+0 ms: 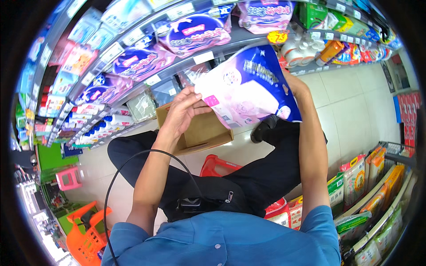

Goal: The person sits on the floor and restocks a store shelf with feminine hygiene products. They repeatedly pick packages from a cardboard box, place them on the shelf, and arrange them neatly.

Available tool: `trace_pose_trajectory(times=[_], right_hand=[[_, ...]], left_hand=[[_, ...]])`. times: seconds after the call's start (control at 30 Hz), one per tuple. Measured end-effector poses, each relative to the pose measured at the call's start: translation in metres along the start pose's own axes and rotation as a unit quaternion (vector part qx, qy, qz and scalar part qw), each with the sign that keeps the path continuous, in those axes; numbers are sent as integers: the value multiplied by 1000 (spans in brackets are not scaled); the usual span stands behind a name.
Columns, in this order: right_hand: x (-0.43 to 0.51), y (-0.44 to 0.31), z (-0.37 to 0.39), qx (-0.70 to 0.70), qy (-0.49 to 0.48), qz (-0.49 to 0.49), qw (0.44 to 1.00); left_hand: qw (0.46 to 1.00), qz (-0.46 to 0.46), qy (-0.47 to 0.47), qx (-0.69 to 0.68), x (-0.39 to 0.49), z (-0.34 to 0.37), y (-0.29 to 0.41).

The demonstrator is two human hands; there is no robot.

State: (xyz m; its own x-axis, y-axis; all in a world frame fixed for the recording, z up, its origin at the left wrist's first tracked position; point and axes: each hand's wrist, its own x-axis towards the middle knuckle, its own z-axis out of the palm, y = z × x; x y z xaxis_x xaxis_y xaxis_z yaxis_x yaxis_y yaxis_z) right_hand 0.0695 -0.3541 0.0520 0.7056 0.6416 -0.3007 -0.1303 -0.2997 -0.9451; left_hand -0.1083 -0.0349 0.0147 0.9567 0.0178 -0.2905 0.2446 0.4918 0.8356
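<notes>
A blue, white and pink plastic package (246, 89), perhaps of sanitary pads, is held up tilted in front of the shelf. At its left edge, my left hand (182, 111) pinches it between thumb and fingers. My right hand (296, 84) grips the opposite side, its fingers mostly hidden behind the package. Below lies an open cardboard box (199, 134) on the floor, partly covered by the package and my left hand; the part of its inside that shows is bare cardboard. Similar blue and pink packages (194, 33) stand in a row on the shelf beyond.
Shelves with a price-label strip (203, 58) curve around the front and left. White bottles with blue caps (100, 128) fill a low shelf. A red plastic stool (218, 166) is between my legs. Bagged goods (354, 181) stand at right, an orange chair (85, 232) at lower left. A black cable (111, 186) crosses my left arm.
</notes>
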Motion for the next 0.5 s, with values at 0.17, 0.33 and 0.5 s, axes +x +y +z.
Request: trace_pose_trajectory(times=[0.17, 0.33, 0.5], right_hand=[[64, 55, 24, -174, -192, -122, 958], [31, -4, 59, 40, -214, -137, 967], [34, 3, 65, 126, -199, -79, 969]], left_hand=[[982, -102, 25, -158, 15, -26, -25], [926, -227, -99, -284, 22, -1, -32], [957, -145, -57, -244, 10, 21, -31]])
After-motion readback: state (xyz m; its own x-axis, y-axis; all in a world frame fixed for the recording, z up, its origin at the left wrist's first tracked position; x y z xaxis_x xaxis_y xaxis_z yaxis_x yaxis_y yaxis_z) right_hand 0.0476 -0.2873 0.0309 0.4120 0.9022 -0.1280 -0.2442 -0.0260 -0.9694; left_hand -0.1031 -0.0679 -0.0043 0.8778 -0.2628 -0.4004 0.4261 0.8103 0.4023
